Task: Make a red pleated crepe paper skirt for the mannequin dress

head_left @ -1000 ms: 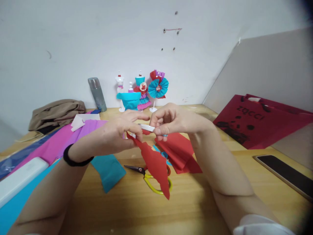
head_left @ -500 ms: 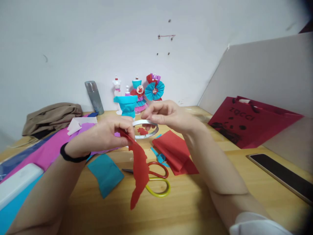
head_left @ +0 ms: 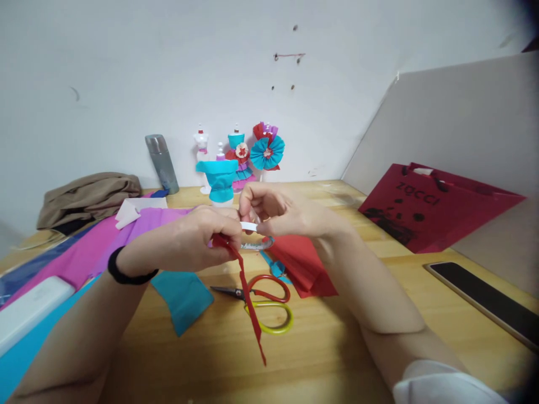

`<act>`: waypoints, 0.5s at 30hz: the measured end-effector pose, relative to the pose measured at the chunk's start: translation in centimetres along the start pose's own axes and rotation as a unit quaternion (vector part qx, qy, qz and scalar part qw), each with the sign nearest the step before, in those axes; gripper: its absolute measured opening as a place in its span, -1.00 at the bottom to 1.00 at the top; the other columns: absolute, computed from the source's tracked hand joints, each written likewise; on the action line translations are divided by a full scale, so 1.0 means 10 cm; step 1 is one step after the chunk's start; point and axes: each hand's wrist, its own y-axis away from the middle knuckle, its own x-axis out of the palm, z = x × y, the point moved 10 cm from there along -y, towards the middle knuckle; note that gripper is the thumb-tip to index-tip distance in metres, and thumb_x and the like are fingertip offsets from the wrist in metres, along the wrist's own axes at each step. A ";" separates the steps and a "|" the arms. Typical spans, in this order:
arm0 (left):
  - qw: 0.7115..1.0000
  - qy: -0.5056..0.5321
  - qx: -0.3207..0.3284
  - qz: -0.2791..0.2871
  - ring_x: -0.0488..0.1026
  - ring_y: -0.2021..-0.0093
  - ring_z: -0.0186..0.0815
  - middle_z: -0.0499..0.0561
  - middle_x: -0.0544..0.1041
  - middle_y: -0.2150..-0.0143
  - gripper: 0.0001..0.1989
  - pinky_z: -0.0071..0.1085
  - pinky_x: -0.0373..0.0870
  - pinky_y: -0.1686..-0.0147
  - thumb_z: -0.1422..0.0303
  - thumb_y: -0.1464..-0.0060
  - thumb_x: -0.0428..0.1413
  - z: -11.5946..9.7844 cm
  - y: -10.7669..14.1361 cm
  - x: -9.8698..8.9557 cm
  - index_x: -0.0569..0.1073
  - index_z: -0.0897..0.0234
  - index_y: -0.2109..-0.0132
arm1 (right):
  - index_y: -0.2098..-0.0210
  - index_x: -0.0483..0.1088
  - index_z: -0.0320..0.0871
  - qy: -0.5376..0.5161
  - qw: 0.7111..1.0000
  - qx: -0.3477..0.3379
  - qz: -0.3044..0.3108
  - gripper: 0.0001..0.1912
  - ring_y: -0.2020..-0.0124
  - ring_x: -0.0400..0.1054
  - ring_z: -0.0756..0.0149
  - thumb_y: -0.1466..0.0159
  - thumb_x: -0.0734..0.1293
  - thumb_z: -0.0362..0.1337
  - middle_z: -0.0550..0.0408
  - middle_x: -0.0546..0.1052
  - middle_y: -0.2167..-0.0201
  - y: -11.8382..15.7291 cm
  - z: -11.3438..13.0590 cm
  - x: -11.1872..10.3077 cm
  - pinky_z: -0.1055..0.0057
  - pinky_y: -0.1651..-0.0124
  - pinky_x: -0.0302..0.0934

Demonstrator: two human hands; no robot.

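Observation:
My left hand [head_left: 210, 235] is closed on a red paper strip [head_left: 251, 306], which hangs edge-on below it over the scissors [head_left: 269, 332]. Close beside it, my right hand [head_left: 280, 210] pinches the white tape roll [head_left: 249, 226] between thumb and fingers; the roll's lower rim shows beneath the hands. Behind the hands stands a small dress form with a turquoise paper top [head_left: 221, 179]. A turquoise paper piece [head_left: 183, 297] lies left of the scissors, and folded red paper [head_left: 305, 269] lies to the right.
Decorated dress forms [head_left: 242, 163] and a grey bottle [head_left: 162, 163] stand at the back. Brown cloth [head_left: 88, 199], purple and pink paper [head_left: 80, 261] and a white case [head_left: 36, 308] are at left. At right are a red bag [head_left: 429, 210] and a phone [head_left: 484, 300].
The tape roll has tilted and dropped slightly, with my right fingers now pinching its near edge. The red strip has turned edge-on, showing more of the scissors.

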 end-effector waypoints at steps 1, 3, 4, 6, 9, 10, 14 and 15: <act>1.000 0.000 0.007 -0.002 0.41 0.33 -0.39 -0.01 0.53 0.37 -0.84 -0.50 0.31 0.32 0.55 -0.12 0.09 -0.01 0.01 -0.01 0.50 0.31 0.39 | 0.36 0.34 -0.18 -0.006 1.000 -0.003 0.011 -0.73 0.41 0.28 0.46 0.08 0.36 -0.49 0.20 0.43 0.41 0.00 0.00 0.01 0.51 0.39 0.18; 1.000 -0.004 0.018 -0.006 0.41 0.34 -0.40 -0.02 0.52 0.39 -0.85 -0.51 0.31 0.32 0.54 -0.13 0.11 -0.03 0.02 -0.02 0.50 0.31 0.40 | 0.32 0.36 -0.19 -0.020 0.999 -0.007 0.034 -0.71 0.40 0.31 0.46 0.06 0.38 -0.49 0.18 0.45 0.38 0.01 0.01 0.03 0.51 0.37 0.20; 1.000 -0.008 0.020 -0.007 0.40 0.34 -0.40 -0.03 0.51 0.40 -0.85 -0.51 0.31 0.32 0.53 -0.12 0.12 -0.03 0.03 -0.02 0.50 0.31 0.40 | 0.29 0.36 -0.19 -0.023 0.999 -0.007 0.044 -0.69 0.39 0.32 0.45 0.05 0.39 -0.48 0.18 0.45 0.37 0.01 0.01 0.04 0.50 0.37 0.21; 1.000 -0.015 0.022 0.000 0.41 0.34 -0.39 -0.04 0.52 0.42 -0.86 -0.51 0.31 0.31 0.53 -0.12 0.13 -0.02 0.04 -0.01 0.50 0.30 0.40 | 0.26 0.34 -0.18 -0.014 0.998 -0.001 0.057 -0.67 0.37 0.33 0.44 0.03 0.40 -0.47 0.17 0.45 0.35 0.02 0.01 0.07 0.51 0.37 0.22; 0.999 -0.029 0.016 0.011 0.42 0.31 -0.38 -0.04 0.53 0.40 -0.86 -0.50 0.32 0.27 0.52 -0.12 0.12 0.01 0.06 0.02 0.50 0.29 0.39 | 0.23 0.33 -0.17 0.049 0.997 0.013 0.055 -0.66 0.34 0.33 0.44 0.00 0.40 -0.47 0.16 0.44 0.32 0.04 0.04 0.08 0.50 0.35 0.24; 0.999 -0.037 0.008 0.010 0.42 0.30 -0.37 -0.04 0.54 0.40 -0.86 -0.50 0.32 0.27 0.52 -0.12 0.12 0.03 0.06 0.01 0.51 0.28 0.39 | 0.23 0.33 -0.17 0.077 0.996 0.016 0.047 -0.67 0.33 0.33 0.44 -0.01 0.41 -0.46 0.16 0.44 0.32 0.05 0.06 0.07 0.49 0.33 0.25; 0.998 -0.067 -0.021 0.008 0.39 0.31 -0.38 -0.05 0.51 0.38 -0.85 -0.51 0.29 0.31 0.54 -0.10 0.09 0.08 0.06 -0.03 0.53 0.28 0.35 | 0.34 0.33 -0.18 0.181 0.983 0.015 -0.017 -0.76 0.42 0.25 0.47 -0.05 0.46 -0.35 0.20 0.38 0.43 0.09 0.15 -0.07 0.50 0.39 0.19; 0.997 -0.068 -0.021 0.009 0.38 0.33 -0.39 -0.05 0.50 0.39 -0.84 -0.52 0.28 0.32 0.55 -0.10 0.08 0.07 0.05 -0.03 0.53 0.29 0.36 | 0.39 0.32 -0.18 0.200 0.979 0.019 -0.033 -0.76 0.46 0.21 0.49 -0.05 0.47 -0.33 0.23 0.35 0.48 0.10 0.15 -0.11 0.51 0.43 0.14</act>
